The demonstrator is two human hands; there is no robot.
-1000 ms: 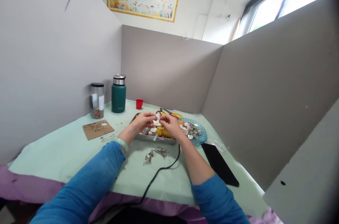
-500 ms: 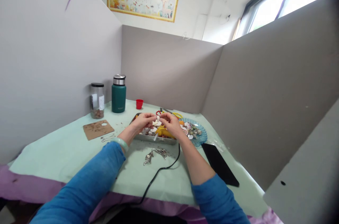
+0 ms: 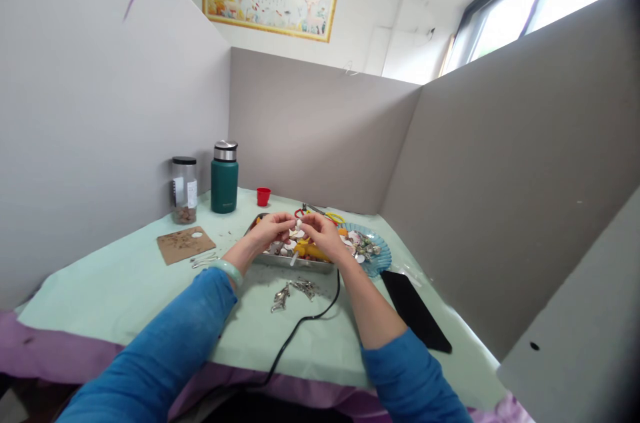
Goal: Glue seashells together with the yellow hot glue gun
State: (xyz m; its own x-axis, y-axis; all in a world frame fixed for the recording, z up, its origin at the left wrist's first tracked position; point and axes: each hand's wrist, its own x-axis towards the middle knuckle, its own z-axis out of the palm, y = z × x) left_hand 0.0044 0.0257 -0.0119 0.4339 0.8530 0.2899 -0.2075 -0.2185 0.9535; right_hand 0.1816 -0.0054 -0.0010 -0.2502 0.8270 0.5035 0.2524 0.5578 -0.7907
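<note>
Between the fingertips of both hands is a small white piece (image 3: 299,225), too small to name more exactly. My left hand (image 3: 273,230) pinches toward it from the left, its fingers closed. From the right, my right hand (image 3: 323,233) meets it with thumb and fingers pressed together. Both hands are held over a metal tray (image 3: 320,268) of mixed small white, orange and brown pieces. A yellow glue gun (image 3: 311,250) with a pale nozzle lies in the tray, partly behind my right hand. Several silver metal clips (image 3: 281,298) lie on the table in front of the tray.
Right of the tray sits a blue scalloped plate (image 3: 384,256) of small parts, near a black flat object (image 3: 417,313). Pliers (image 3: 334,216) lie behind. A green bottle (image 3: 225,183), clear jar (image 3: 185,200), red cup (image 3: 263,196) and brown card (image 3: 183,246) stand or lie left. A black cable (image 3: 295,330) crosses the front.
</note>
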